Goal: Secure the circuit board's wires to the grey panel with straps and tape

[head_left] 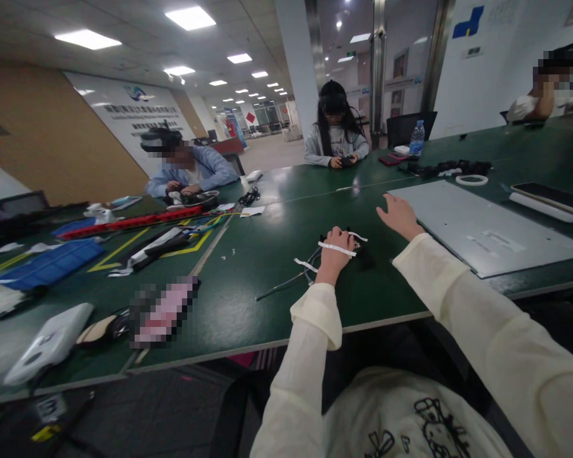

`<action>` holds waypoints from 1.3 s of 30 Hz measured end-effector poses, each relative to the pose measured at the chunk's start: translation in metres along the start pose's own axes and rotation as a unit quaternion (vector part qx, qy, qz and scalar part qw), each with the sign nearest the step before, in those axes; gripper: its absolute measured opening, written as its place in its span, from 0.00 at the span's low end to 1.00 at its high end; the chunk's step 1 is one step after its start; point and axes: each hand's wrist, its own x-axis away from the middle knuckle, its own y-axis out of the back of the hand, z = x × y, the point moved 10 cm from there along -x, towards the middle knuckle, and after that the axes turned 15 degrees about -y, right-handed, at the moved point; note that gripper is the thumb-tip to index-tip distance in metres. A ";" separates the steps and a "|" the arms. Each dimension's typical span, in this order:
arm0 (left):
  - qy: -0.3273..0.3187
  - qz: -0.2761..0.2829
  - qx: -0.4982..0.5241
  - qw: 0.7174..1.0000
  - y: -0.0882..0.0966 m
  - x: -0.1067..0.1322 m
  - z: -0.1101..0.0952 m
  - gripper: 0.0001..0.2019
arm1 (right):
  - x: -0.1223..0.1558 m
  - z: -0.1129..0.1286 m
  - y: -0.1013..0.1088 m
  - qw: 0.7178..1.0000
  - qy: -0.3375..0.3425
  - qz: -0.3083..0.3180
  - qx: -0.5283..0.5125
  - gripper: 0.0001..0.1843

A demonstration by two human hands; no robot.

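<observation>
My left hand (pixel 335 253) rests on the dark green table (pixel 248 267), fingers curled over a bundle of black cable (pixel 363 256) with a white strip (pixel 337 249) lying across its back. A thin dark cable end (pixel 281 286) trails out to the left of it. My right hand (pixel 399 215) lies flat on the table a little farther right, fingers spread, holding nothing, just left of a large grey metal panel (pixel 482 226). Both arms wear cream sleeves.
A white tape ring (pixel 472 180), black parts (pixel 449 168) and a water bottle (pixel 416 138) sit beyond the panel. A flat device (pixel 551 200) lies far right. Blue trays (pixel 52 264), a red bar (pixel 128 222) and loose tools fill the left table. Three other people sit around the tables.
</observation>
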 end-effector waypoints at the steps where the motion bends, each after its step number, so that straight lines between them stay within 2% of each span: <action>1: 0.000 0.001 -0.001 1.000 0.000 0.000 0.000 0.18 | -0.012 -0.026 -0.007 0.999 -0.042 -0.008 0.028 0.32; 4: 0.006 0.005 -0.012 1.000 0.002 0.000 0.000 0.17 | -0.032 -0.091 -0.032 0.986 -0.138 -0.003 0.088 0.32; 7: 0.021 0.004 -0.029 0.999 0.004 0.001 0.001 0.17 | -0.036 -0.113 -0.049 0.983 -0.146 0.014 0.112 0.30; 12: 0.062 0.008 -0.047 0.997 0.007 0.004 0.005 0.19 | -0.038 -0.107 -0.054 0.986 -0.104 0.029 0.127 0.31; 17: 0.067 0.024 -0.048 0.996 0.006 0.002 0.005 0.19 | -0.037 -0.101 -0.055 0.988 -0.082 0.045 0.127 0.32; 26: 0.062 -0.001 -0.050 0.997 0.013 0.002 0.004 0.21 | -0.022 -0.069 -0.056 0.991 -0.002 0.071 0.113 0.32; 31: 0.092 0.010 -0.055 0.994 0.012 0.005 0.010 0.23 | -0.009 -0.051 -0.057 0.991 0.026 0.081 0.106 0.32; 36: 0.082 0.016 -0.061 0.995 0.011 0.002 0.008 0.25 | 0.006 -0.033 -0.056 0.990 0.063 0.084 0.093 0.33; 39: 0.083 0.020 -0.066 0.994 0.018 0.000 0.007 0.26 | 0.012 -0.028 -0.056 0.989 0.076 0.096 0.086 0.34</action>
